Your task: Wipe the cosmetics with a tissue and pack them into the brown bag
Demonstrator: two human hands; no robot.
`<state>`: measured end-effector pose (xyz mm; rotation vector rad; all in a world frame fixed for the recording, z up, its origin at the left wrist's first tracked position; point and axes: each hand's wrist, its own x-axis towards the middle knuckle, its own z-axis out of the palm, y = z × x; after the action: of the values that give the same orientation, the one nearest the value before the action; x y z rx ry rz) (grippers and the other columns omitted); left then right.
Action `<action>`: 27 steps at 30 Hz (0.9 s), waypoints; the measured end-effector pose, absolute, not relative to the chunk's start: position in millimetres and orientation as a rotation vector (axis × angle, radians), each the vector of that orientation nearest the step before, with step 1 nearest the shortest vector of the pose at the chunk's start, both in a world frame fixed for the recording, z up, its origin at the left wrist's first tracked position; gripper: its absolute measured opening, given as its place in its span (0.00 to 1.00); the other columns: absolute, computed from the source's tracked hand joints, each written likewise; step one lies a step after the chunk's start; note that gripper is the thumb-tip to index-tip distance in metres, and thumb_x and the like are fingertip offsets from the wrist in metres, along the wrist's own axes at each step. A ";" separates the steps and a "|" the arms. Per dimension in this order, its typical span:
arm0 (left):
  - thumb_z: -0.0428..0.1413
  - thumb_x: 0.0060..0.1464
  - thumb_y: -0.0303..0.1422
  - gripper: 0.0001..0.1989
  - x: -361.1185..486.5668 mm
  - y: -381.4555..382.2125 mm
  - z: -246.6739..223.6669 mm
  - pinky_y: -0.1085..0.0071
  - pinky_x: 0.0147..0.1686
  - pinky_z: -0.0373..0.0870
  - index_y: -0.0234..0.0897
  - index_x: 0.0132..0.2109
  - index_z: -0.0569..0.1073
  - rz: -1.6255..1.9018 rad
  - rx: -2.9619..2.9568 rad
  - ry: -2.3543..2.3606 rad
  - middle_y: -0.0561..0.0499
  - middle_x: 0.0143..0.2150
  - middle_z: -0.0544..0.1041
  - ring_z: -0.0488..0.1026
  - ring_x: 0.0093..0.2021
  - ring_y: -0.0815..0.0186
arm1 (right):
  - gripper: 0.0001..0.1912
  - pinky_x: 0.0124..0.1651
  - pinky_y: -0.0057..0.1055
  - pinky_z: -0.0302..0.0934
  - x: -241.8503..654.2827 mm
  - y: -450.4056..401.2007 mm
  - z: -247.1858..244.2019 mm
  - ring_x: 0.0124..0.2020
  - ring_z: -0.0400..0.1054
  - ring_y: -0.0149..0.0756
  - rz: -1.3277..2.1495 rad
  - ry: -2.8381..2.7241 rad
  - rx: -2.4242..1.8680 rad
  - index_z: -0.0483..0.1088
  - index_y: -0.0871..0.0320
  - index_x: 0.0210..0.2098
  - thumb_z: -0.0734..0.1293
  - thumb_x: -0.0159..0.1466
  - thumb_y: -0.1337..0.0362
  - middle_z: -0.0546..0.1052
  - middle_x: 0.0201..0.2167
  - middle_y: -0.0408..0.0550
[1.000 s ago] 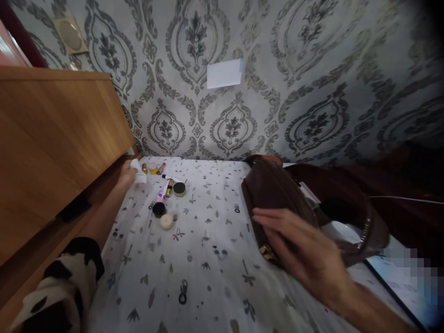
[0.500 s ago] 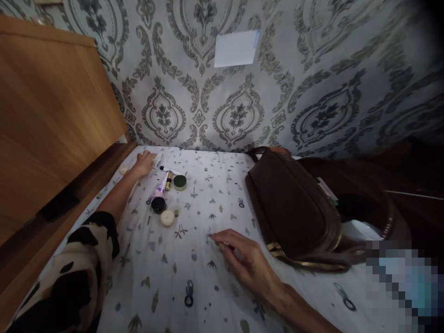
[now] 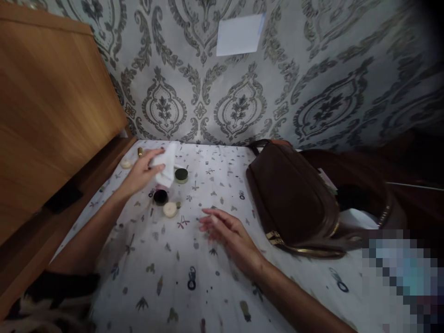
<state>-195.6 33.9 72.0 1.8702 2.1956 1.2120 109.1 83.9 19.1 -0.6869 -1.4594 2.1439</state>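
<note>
My left hand [image 3: 144, 171] grips a white tissue-like piece [image 3: 168, 162] above the patterned sheet. Beside the tissue lies a dark green round jar [image 3: 181, 175]. Below it are a black-lidded jar [image 3: 160, 197] and a cream round container [image 3: 169, 210]. A small gold-coloured item [image 3: 140, 151] and a pale round piece [image 3: 126, 164] lie behind and left of my left hand. My right hand [image 3: 231, 233] is over the middle of the sheet, fingers slightly blurred and apart, holding nothing. The tissue partly hides the slim items beneath it.
A dark brown bag [image 3: 291, 194] with gold zips lies on the right. Wooden furniture [image 3: 58, 101] borders the left side. A patterned wall [image 3: 197, 92] bearing a white card [image 3: 240, 34] stands behind the sheet [image 3: 187, 305].
My left hand has lifted the white piece and moved right with it, over the slim items. My right hand has moved slightly up and left, its fingers spreading. The gold-coloured item at the back left now shows.
</note>
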 end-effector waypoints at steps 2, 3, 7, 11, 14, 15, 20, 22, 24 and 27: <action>0.53 0.61 0.37 0.22 -147.2 16.9 74.1 0.62 0.53 0.69 0.37 0.60 0.68 1.132 1.979 2.019 0.43 0.56 0.69 0.67 0.56 0.56 | 0.22 0.34 0.28 0.67 102.2 81.1 23.5 0.41 0.74 0.37 2.267 -1.281 -0.660 0.73 0.55 0.49 0.70 0.61 0.50 0.78 0.44 0.54; 0.52 0.62 0.37 0.21 -124.3 9.4 73.3 0.63 0.53 0.69 0.39 0.61 0.68 1.090 2.028 1.949 0.42 0.57 0.68 0.67 0.57 0.55 | 0.22 0.34 0.28 0.66 100.1 79.6 24.7 0.42 0.73 0.37 2.306 -1.218 -0.636 0.74 0.55 0.48 0.71 0.60 0.49 0.78 0.44 0.53; 0.45 0.67 0.35 0.20 -59.4 -12.1 64.0 0.63 0.54 0.69 0.41 0.63 0.65 0.934 2.181 1.743 0.41 0.59 0.66 0.66 0.59 0.57 | 0.19 0.29 0.24 0.63 103.4 72.7 20.8 0.32 0.69 0.31 2.380 -1.071 -0.599 0.76 0.56 0.38 0.74 0.55 0.49 0.77 0.34 0.47; 0.45 0.68 0.33 0.19 -35.3 -19.6 55.5 0.65 0.53 0.70 0.39 0.62 0.67 0.981 2.205 1.692 0.41 0.59 0.67 0.68 0.57 0.60 | 0.20 0.26 0.22 0.60 114.7 64.9 11.0 0.26 0.64 0.28 2.467 -0.892 -0.621 0.74 0.56 0.35 0.78 0.50 0.51 0.73 0.27 0.41; 0.46 0.68 0.32 0.16 -25.5 -19.5 54.9 0.64 0.54 0.69 0.39 0.58 0.70 1.109 2.165 1.678 0.43 0.56 0.70 0.69 0.56 0.61 | 0.22 0.24 0.22 0.58 121.0 60.4 7.5 0.26 0.64 0.28 2.532 -0.784 -0.619 0.73 0.55 0.36 0.78 0.49 0.49 0.73 0.27 0.39; 0.46 0.67 0.32 0.15 -22.0 -19.1 55.8 0.65 0.53 0.69 0.38 0.56 0.71 1.156 2.138 1.675 0.43 0.54 0.72 0.70 0.54 0.61 | 0.22 0.24 0.22 0.58 122.9 59.4 7.2 0.26 0.64 0.28 2.549 -0.764 -0.611 0.73 0.55 0.36 0.78 0.50 0.48 0.73 0.27 0.39; 0.49 0.65 0.32 0.10 -4.2 -18.0 60.5 0.71 0.40 0.70 0.37 0.45 0.74 1.277 1.953 1.730 0.50 0.38 0.74 0.72 0.39 0.66 | 0.20 0.26 0.21 0.61 135.0 58.4 6.8 0.28 0.68 0.28 2.573 -0.719 -0.610 0.72 0.56 0.38 0.75 0.56 0.48 0.76 0.30 0.41; 0.50 0.65 0.33 0.09 1.1 -17.5 59.9 0.72 0.39 0.69 0.37 0.46 0.73 1.294 1.890 1.757 0.50 0.39 0.75 0.72 0.38 0.66 | 0.18 0.28 0.21 0.63 139.7 58.7 5.1 0.29 0.70 0.28 2.564 -0.679 -0.635 0.73 0.57 0.38 0.74 0.57 0.50 0.78 0.31 0.42; 0.50 0.64 0.34 0.10 4.6 -16.4 57.8 0.72 0.39 0.69 0.38 0.48 0.72 1.347 1.789 1.778 0.50 0.42 0.76 0.72 0.40 0.66 | 0.17 0.32 0.23 0.65 142.8 58.4 2.9 0.31 0.72 0.29 2.555 -0.626 -0.636 0.74 0.57 0.39 0.75 0.57 0.52 0.79 0.33 0.43; 0.50 0.64 0.34 0.11 6.7 -13.6 53.4 0.72 0.41 0.69 0.38 0.51 0.72 1.462 1.612 1.784 0.49 0.46 0.76 0.73 0.43 0.64 | 0.20 0.39 0.28 0.68 144.2 57.1 0.7 0.36 0.74 0.33 2.582 -0.602 -0.610 0.74 0.59 0.40 0.75 0.56 0.52 0.81 0.34 0.45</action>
<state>6.7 -13.6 53.4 1.6124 1.7835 1.4623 144.2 57.1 0.7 -0.6096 -0.6023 2.5819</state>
